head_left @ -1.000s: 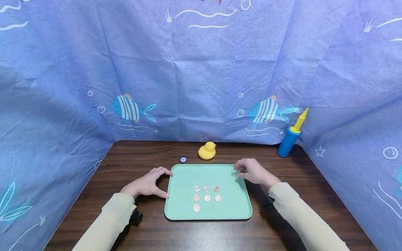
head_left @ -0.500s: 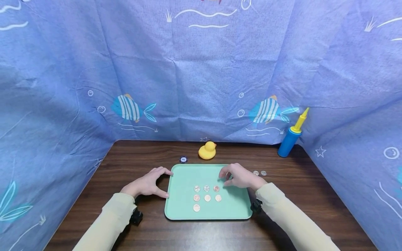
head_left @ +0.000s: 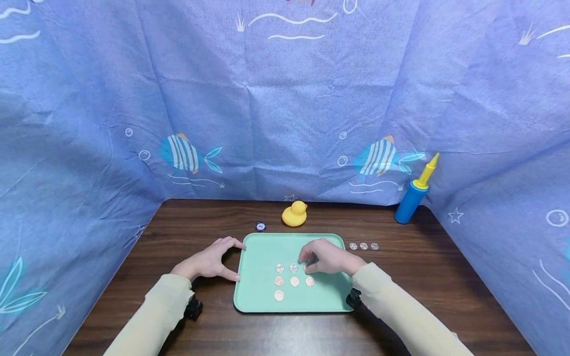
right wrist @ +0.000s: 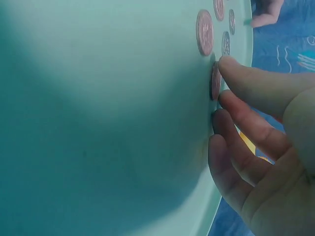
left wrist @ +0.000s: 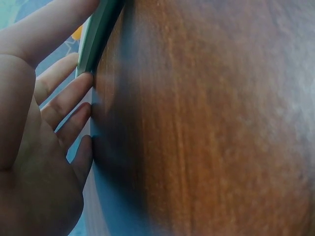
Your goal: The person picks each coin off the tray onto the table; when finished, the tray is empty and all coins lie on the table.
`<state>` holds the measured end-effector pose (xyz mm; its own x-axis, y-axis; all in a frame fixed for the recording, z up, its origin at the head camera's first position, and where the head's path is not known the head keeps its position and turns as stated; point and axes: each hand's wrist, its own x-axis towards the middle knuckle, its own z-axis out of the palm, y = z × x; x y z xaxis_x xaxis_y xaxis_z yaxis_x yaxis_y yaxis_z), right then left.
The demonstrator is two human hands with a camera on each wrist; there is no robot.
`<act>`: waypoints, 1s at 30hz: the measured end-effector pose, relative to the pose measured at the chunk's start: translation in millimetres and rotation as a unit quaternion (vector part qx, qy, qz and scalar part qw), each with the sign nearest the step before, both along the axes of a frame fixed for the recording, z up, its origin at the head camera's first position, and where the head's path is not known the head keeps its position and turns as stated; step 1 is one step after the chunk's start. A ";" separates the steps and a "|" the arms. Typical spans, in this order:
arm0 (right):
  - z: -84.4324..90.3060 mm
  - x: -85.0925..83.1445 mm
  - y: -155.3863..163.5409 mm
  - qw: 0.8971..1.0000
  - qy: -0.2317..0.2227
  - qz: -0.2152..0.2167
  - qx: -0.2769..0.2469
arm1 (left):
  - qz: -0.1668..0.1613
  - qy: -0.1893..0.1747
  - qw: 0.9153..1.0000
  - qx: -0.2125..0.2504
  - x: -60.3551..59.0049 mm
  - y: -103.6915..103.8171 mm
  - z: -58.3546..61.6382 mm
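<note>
One coin [right wrist: 215,84], pinched in the right hand [head_left: 328,256] between thumb and fingertips, sits just right of centre on a green tray [head_left: 262,248]; the left hand [head_left: 209,259], spread wide, touches its left rim.

The left hand [head_left: 213,261] holds its thumb [head_left: 228,274] well apart from its loosely bent fingers. To its right, the right hand [head_left: 328,257] curves thumb and index finger toward each other (tips apart), other fingers bent alongside. Behind each hand a pale-sleeved forearm [head_left: 149,312] slants outward.

Fish-printed cloth [head_left: 289,113] walls this wooden table [head_left: 303,333] into a booth.
</note>
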<state>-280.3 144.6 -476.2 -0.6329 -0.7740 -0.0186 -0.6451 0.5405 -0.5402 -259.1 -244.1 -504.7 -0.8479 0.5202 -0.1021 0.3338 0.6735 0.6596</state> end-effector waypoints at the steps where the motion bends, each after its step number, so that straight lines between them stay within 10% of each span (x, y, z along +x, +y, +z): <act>1: -0.5 0.8 -1.6 1.000 -0.002 -0.002 0.000 | 0.000 0.000 1.000 0.001 0.2 -0.1 0.0; 30: -1.8 4.1 -10.5 0.996 0.063 -0.008 0.059 | -0.004 0.010 1.000 0.003 1.1 1.4 0.4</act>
